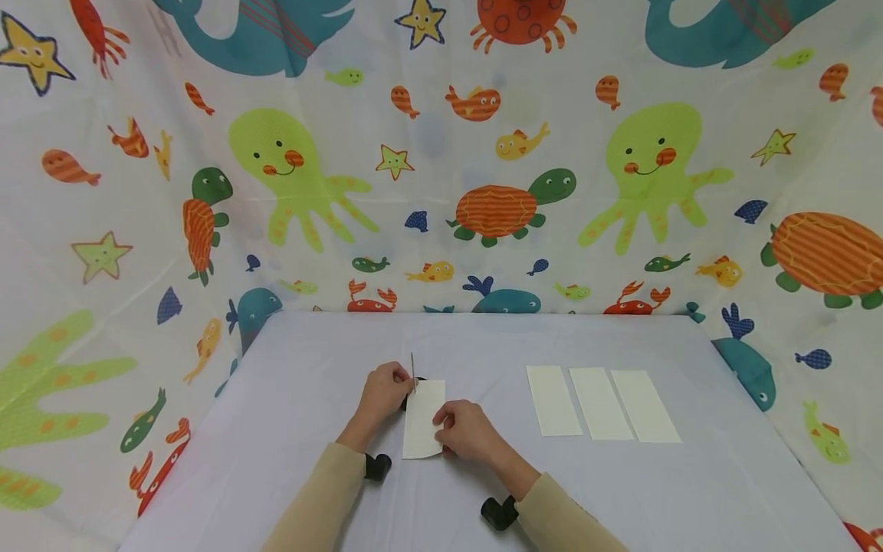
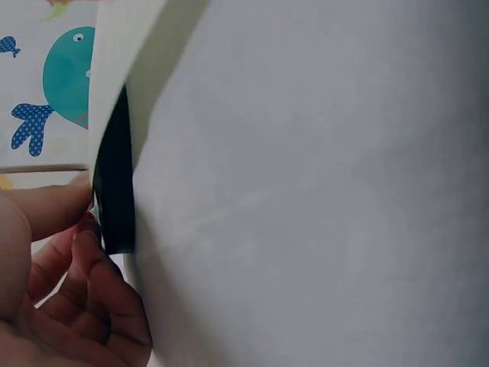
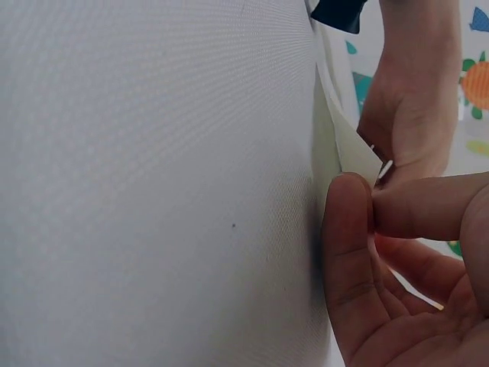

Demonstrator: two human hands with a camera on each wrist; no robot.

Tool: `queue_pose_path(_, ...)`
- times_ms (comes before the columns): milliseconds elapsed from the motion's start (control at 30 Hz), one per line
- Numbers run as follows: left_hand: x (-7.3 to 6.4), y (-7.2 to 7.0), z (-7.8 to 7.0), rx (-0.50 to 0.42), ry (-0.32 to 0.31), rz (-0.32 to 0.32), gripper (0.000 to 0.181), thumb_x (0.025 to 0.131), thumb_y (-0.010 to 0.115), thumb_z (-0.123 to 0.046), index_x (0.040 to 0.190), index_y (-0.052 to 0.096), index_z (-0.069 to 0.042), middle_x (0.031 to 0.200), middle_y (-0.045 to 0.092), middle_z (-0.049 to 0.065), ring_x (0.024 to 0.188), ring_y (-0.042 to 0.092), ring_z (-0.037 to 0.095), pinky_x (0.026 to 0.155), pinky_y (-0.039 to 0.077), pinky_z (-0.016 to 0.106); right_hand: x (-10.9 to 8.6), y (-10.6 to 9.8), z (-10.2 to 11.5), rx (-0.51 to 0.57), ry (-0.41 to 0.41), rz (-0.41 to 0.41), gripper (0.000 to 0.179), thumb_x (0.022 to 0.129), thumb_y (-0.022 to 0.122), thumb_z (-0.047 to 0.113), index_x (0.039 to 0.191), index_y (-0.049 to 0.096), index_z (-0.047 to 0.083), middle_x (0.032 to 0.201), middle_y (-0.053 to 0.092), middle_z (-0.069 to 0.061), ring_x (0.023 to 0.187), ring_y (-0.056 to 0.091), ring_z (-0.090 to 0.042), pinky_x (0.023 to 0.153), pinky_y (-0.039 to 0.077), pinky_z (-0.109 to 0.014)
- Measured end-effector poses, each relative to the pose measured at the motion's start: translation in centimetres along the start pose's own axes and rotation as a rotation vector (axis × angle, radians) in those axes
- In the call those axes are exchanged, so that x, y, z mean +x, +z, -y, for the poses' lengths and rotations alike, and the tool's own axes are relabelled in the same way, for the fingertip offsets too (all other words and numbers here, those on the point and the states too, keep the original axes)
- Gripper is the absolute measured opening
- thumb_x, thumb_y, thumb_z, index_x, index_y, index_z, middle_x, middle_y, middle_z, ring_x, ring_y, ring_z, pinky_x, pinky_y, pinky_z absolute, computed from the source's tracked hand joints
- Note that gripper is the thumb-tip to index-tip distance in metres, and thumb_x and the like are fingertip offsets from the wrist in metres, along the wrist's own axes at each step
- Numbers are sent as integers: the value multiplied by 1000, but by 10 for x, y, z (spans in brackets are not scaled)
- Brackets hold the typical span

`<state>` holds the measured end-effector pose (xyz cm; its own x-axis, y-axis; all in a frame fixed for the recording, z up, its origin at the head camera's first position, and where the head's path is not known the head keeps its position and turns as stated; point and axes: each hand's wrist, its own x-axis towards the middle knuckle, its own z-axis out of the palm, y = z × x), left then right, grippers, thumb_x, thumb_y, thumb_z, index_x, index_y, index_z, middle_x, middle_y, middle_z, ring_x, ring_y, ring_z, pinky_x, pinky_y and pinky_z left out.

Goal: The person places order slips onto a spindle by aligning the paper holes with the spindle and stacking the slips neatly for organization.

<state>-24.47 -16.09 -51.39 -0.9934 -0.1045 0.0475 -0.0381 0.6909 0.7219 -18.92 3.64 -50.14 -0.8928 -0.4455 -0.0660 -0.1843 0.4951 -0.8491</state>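
Observation:
A cream rectangular paper sheet (image 1: 424, 422) lies upright between the hands, its lower edge slightly raised. At its upper left, my left hand (image 1: 386, 391) pinches a black flat piece (image 2: 118, 183) with finger and thumb. A thin, straight, dark stem (image 1: 412, 366) sticks up beside these fingers; the exact kind of this item cannot be told. My right hand (image 1: 469, 433) pinches the sheet's right edge between thumb and forefinger. In the right wrist view, the paper's corner (image 3: 357, 157) bends up at those fingertips. Part of the black piece is hidden behind the left hand and paper.
To the right, three similar cream sheets lie side by side on the white-covered table: a left one (image 1: 555, 401), a middle one (image 1: 602, 404) and a right one (image 1: 646, 407). A cloth printed with sea animals (image 1: 493, 211) hangs behind and around the table.

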Motion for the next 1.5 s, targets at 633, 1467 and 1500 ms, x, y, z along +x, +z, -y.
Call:
queue_pose_path(633,-15,-14,6,37,64,187,20,87,78,-13,105,70,-12,107,58,6,96,54,25,85,47,44,-2,-2,1,25,9,24,13,85,68,-2,97,68,0,68,58,-2,53,64,-15,53,46,-27)
queue_pose_path(1467,-18,-16,2,27,29,194,26,86,79,-14,110,69,-10,119,60,10,105,56,29,93,47,49,-23,-23,-1,-45,6,47,10,93,67,8,102,69,4,73,60,1,57,59,-13,55,47,-27)
queue_pose_path(1500,-18,-16,2,25,32,191,26,86,79,-14,109,69,-10,119,60,10,105,56,29,93,47,49,-24,-25,-1,-53,9,45,10,93,67,9,102,69,5,74,60,1,58,59,-12,55,48,-27)
